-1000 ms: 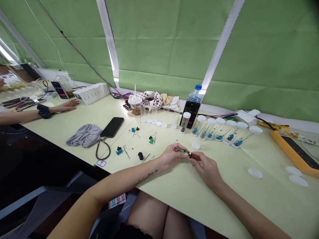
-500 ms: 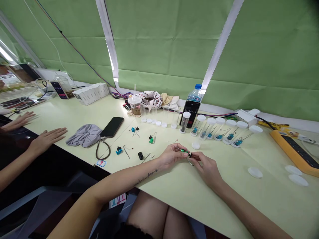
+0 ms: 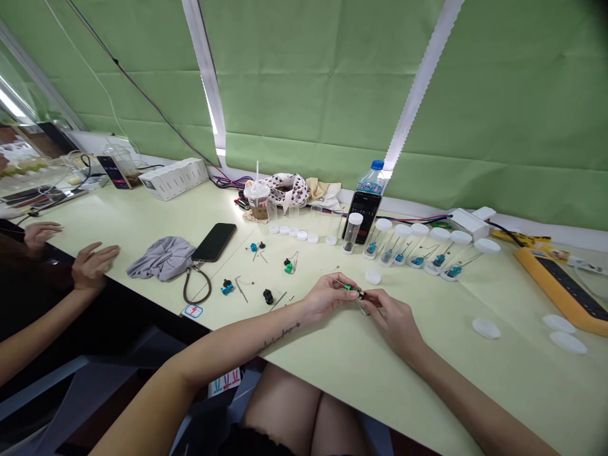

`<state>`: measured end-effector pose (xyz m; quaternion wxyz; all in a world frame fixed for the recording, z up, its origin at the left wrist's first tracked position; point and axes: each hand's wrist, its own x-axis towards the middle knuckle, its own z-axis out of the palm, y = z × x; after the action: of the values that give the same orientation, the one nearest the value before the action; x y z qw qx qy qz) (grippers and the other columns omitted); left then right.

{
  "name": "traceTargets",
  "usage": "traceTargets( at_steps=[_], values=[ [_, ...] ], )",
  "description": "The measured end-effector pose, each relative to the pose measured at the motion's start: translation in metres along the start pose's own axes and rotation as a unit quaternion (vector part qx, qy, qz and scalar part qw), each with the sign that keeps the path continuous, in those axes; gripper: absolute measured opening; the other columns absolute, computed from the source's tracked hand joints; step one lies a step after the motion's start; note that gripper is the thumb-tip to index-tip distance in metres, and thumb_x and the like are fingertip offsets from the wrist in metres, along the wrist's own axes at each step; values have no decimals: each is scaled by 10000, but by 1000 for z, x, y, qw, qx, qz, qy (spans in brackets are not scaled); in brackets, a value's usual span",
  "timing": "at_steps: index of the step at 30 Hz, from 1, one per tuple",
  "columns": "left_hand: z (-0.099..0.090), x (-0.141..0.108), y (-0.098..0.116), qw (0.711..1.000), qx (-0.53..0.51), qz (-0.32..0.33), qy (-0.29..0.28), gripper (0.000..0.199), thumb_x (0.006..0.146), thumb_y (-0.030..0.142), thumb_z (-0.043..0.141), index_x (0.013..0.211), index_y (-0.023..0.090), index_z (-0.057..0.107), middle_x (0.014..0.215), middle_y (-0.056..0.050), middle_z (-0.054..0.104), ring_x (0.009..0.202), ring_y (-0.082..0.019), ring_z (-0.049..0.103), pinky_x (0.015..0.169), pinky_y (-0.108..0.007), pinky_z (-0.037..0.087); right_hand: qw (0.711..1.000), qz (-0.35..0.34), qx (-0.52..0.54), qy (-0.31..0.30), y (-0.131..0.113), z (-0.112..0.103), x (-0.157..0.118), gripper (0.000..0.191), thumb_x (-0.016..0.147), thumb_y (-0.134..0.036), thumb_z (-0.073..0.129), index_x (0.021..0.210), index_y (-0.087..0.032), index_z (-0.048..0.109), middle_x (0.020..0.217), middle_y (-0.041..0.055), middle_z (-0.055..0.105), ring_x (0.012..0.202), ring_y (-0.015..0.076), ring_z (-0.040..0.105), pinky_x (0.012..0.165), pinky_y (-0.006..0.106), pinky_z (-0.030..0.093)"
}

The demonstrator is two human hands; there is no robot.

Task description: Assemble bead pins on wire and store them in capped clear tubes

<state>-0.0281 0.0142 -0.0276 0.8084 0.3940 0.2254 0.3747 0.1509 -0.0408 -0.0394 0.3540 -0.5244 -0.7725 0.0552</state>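
Just above the table, my left hand [image 3: 331, 296] pinches a small shiny green part with a black end [image 3: 349, 288]. From the other side, the fingertips of my right hand [image 3: 392, 315] are closed on its black end. A thin metal rod sticks out below the fingers, probably a hex key [image 3: 363, 309]; which hand bears it is hidden. To the left lie similar small pieces: a green one [image 3: 288, 267], a blue one [image 3: 227, 288] and a black one [image 3: 268, 296], with bent metal keys [image 3: 282, 299] near them. A white cap [image 3: 373, 277] lies beyond my hands.
Clear tubes with white caps [image 3: 418, 244], several with blue parts, stand behind my hands. A phone showing a timer [image 3: 365, 215] leans on a bottle [image 3: 372, 180]. An orange power strip [image 3: 560, 288] lies right. Another person's hands [image 3: 92, 266] are left, near a grey scrunchie [image 3: 161, 258].
My hands and the green part stay almost in place. At the left, the other person's hands have drawn back slightly and their fingers have curled.
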Motion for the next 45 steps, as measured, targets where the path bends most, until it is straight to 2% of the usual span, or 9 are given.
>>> traceTargets(
  at_steps=[6, 10, 13, 21, 29, 45],
  values=[
    [-1, 1, -1, 1000, 2, 1, 7, 371, 531, 225, 827, 803, 96, 610, 810, -75, 671, 758, -149, 637, 840, -352, 453, 1000, 16, 13, -10, -2, -1, 1, 212, 907, -383, 440, 999, -220, 539, 850, 34, 690, 702, 159, 654, 627, 278, 517],
    [-1, 1, -1, 1000, -8, -1, 12, 369, 532, 200, 825, 811, 92, 609, 812, -78, 673, 768, -153, 638, 840, -353, 455, 1000, 19, 18, 3, -1, 1, 0, 258, 894, -384, 464, 1083, -213, 509, 910, 48, 681, 746, 162, 658, 672, 295, 539],
    [-1, 1, -2, 1000, -12, 0, 14, 369, 537, 200, 823, 818, 96, 607, 819, -77, 673, 774, -155, 638, 838, -358, 459, 1000, 4, 15, 16, -1, 2, -1, 277, 889, -371, 472, 1114, -212, 493, 940, 57, 662, 732, 155, 651, 663, 292, 543],
    [-1, 2, -1, 999, -16, -2, 29, 387, 513, 206, 836, 801, 98, 602, 790, -66, 669, 727, -140, 636, 821, -345, 463, 997, -51, 17, 51, -4, 0, 2, 174, 900, -297, 447, 1035, -215, 521, 996, 77, 610, 693, 134, 635, 651, 277, 538],
    [0, 0, 0, 1000, -17, -5, 21, 366, 531, 202, 828, 802, 102, 602, 779, -58, 666, 743, -141, 640, 827, -337, 462, 997, -67, 24, 37, -3, -1, 1, 138, 902, -249, 451, 1017, -218, 520, 969, 79, 610, 702, 137, 614, 669, 291, 528],
    [1, 1, 1, 1000, -11, -11, 25, 369, 534, 190, 826, 814, 99, 604, 793, -59, 669, 727, -125, 628, 812, -318, 458, 999, -43, 14, 28, -2, -2, 1, 178, 904, -282, 456, 1063, -219, 509, 959, 63, 620, 699, 136, 622, 656, 275, 514]
  ],
)
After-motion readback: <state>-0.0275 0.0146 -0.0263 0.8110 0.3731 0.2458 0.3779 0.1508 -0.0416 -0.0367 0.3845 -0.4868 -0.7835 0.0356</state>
